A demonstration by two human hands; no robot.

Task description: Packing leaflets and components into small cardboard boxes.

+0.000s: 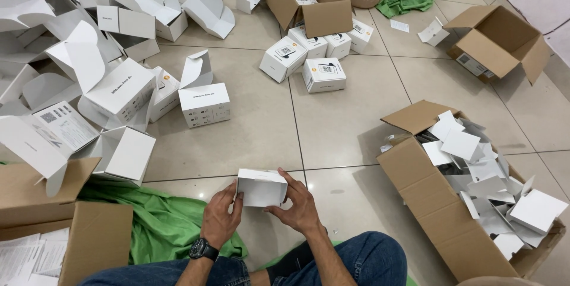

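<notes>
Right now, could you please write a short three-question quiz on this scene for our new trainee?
1. True or false: both hands grip the small white cardboard box.
2. Which wrist bears the black wristwatch? A) left B) right
3. What fills the open brown cardboard carton on the person's right?

Key
1. True: the left hand and the right hand hold it from either side.
2. A.
3. Flat white card pieces, loosely piled.
</notes>
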